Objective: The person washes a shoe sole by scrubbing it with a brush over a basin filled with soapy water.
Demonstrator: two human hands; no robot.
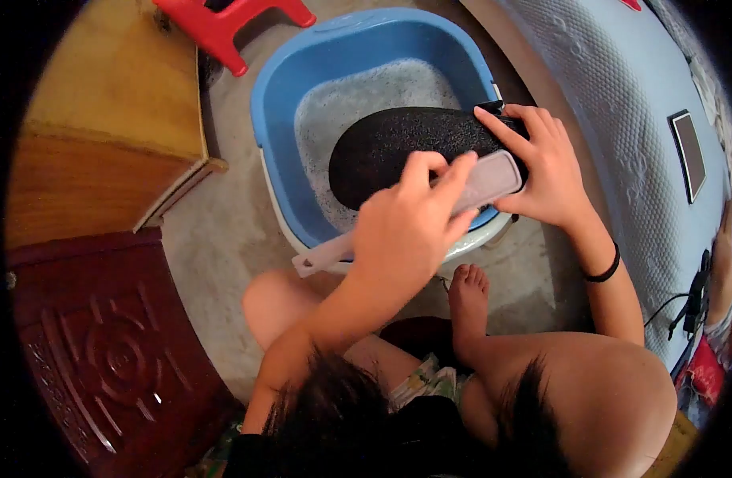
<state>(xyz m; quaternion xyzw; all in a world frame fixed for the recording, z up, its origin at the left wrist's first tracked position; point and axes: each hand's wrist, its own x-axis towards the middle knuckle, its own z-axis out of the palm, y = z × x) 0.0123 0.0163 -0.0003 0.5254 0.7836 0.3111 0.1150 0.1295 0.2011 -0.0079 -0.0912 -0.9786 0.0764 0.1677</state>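
Observation:
A black slipper (398, 143) with a speckled wet surface is held at a slant over the soapy water (310, 119) in a blue basin (276, 171). Its right end lies under my right hand (545, 163), whose fingers are closed around that edge. My left hand (406, 223) grips a pale scrubbing brush (493, 179) by the middle. The brush head rests over the slipper close to my right fingers, and its handle sticks out at the lower left. The bristles are hidden beneath the brush.
A red plastic stool (238, 24) stands beyond the basin on the left. Wooden furniture (103, 119) and a dark carved panel (119, 358) line the left side. A bed with a light-blue quilted cover (605, 103) runs along the right, bearing a tablet-like device (688, 155) and a black cable (692, 303).

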